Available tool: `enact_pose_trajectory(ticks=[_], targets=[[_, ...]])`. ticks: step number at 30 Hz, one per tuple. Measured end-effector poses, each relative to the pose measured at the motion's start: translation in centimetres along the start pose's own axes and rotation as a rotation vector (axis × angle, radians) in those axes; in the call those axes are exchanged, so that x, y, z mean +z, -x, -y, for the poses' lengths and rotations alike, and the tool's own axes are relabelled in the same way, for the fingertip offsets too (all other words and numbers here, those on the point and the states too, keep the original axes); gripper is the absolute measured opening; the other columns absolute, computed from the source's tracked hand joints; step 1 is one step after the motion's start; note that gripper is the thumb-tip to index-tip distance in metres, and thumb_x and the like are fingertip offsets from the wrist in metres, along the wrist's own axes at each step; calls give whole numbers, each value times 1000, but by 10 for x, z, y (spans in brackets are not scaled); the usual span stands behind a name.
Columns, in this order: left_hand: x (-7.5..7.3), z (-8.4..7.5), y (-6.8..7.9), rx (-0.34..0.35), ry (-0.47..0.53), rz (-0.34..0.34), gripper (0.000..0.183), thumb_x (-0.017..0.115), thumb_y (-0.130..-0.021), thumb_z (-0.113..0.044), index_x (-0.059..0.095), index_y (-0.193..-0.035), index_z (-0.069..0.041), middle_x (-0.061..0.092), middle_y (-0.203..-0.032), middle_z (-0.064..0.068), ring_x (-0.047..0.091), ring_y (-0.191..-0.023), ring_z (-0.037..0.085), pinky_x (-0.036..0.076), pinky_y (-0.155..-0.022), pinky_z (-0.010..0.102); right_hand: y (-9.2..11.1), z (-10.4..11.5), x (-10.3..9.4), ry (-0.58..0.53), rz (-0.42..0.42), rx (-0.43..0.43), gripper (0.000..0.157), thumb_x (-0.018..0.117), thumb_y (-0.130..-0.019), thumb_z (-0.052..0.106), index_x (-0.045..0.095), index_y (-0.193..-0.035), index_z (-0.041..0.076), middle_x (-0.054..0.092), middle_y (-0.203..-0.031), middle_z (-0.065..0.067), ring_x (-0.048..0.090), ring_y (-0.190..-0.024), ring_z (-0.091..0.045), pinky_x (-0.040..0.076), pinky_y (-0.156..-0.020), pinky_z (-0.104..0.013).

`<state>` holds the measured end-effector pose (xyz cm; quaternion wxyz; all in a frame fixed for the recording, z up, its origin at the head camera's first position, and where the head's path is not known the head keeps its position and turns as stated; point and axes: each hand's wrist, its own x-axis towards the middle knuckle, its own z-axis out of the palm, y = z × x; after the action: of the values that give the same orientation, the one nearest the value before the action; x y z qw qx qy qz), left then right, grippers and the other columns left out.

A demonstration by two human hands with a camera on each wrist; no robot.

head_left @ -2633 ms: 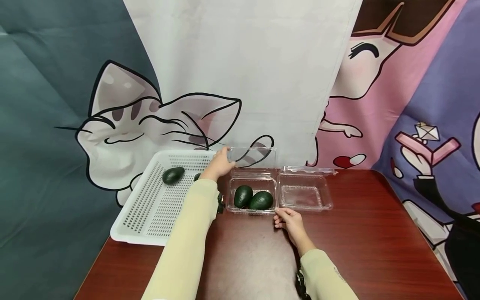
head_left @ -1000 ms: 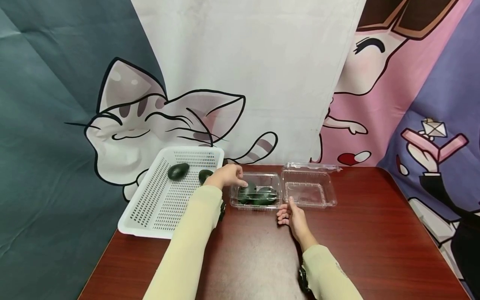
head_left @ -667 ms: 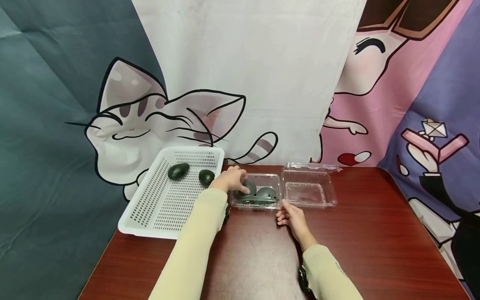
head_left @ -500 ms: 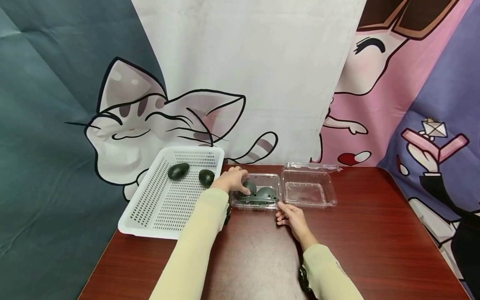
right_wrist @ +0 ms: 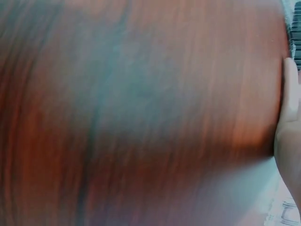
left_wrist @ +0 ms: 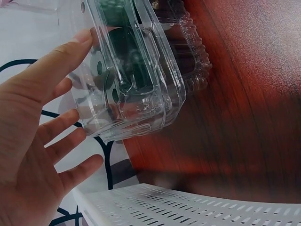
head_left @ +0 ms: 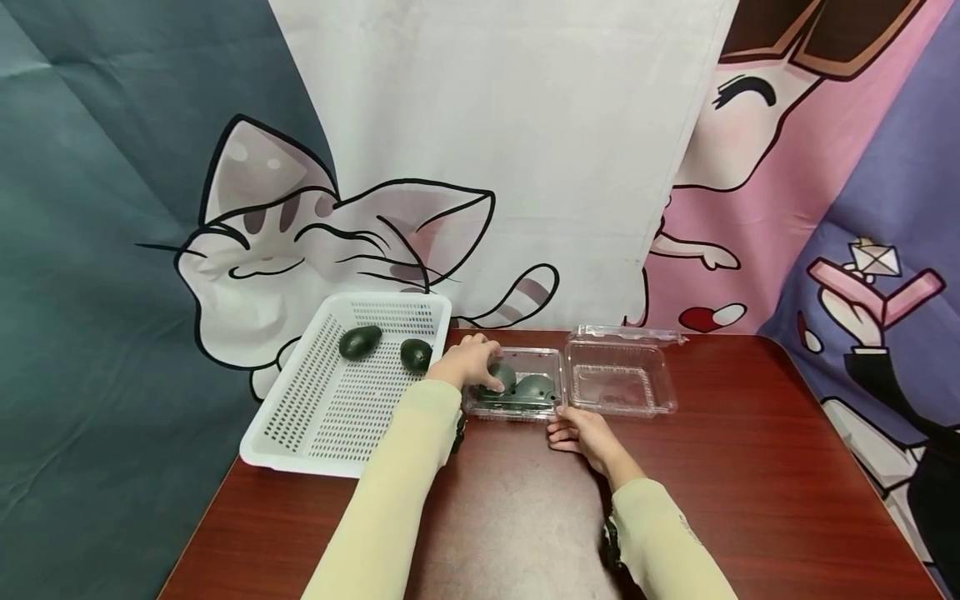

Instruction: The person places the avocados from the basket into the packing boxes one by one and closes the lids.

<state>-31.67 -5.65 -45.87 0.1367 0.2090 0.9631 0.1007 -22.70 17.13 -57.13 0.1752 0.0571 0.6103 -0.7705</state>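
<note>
In the head view, a clear plastic clamshell container sits mid-table with its lid down over two dark green avocados. My left hand is at its left side. In the left wrist view, the left thumb lies against the clear lid, while the other fingers spread loosely beside it. My right hand pinches the container's front right corner between thumb and fingers. Only part of that hand shows at the edge of the right wrist view.
A white perforated basket stands on the left, holding an avocado and a second avocado. Right of the closed container stands another clamshell container with its lid raised. A printed cloth hangs behind the red-brown table.
The container's lid, upright earlier, has come down over the two avocados. My left hand has moved forward and down with it; my right hand has returned to the front right corner.
</note>
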Motion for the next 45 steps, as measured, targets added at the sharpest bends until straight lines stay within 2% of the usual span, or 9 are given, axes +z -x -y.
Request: enact_pose_trajectory(ticks=[3,8,23,32,35,39,42,45], targets=[[0,0,0,2,-10,-5,60,78,-72,-42,55,-124,-22,46,-123,4,40,-112,23,36,-93,42,-1,1,1,-11,-7,9,18,50,-91,15,57,-97,-1,62,-78,-7,62,-70,-18,53,-72,-38],[-2,-1,2,11,-17,-4,61,78,-71,-42,55,-124,-21,46,-121,4,41,-111,24,37,-92,42,-1,3,2,-49,-35,26,12,49,-90,12,57,-91,3,60,-77,-6,60,-69,-15,52,-76,-41],[-5,-2,2,2,-25,15,61,78,-72,-42,54,-124,-19,46,-114,3,41,-105,21,41,-86,38,-1,7,4,-50,-42,19,16,50,-89,9,62,-78,10,49,-58,1,59,-65,-14,52,-75,-44],[-5,-4,1,-3,-13,34,62,77,-73,-40,53,-126,-18,46,-117,4,42,-105,22,42,-86,40,-1,5,2,-62,-32,-2,15,51,-92,12,62,-83,8,54,-66,-2,58,-64,-14,52,-75,-45],[-4,-8,1,8,-53,38,60,75,-75,-40,53,-126,-19,46,-119,5,42,-106,22,41,-87,40,0,3,0,-63,-26,3,14,53,-92,15,61,-87,5,56,-68,-4,58,-64,-16,52,-74,-45],[-4,-21,1,40,-101,57,60,71,-78,-40,50,-131,-20,44,-129,9,40,-116,27,37,-94,44,0,2,-3,-64,-34,15,18,56,-93,20,59,-87,3,55,-67,-5,60,-63,-19,53,-72,-43],[-2,-31,1,27,-125,86,69,68,-78,-49,45,-137,-21,39,-135,12,36,-123,30,34,-97,46,0,2,-3,-67,-36,23,19,56,-93,21,58,-84,4,55,-65,-4,60,-63,-20,53,-70,-43],[2,-39,3,-7,-136,114,85,69,-71,-60,39,-141,-22,36,-138,14,33,-126,32,35,-98,47,1,2,-2,-66,-27,29,19,55,-93,22,57,-83,5,54,-65,-4,61,-63,-20,53,-70,-43]])
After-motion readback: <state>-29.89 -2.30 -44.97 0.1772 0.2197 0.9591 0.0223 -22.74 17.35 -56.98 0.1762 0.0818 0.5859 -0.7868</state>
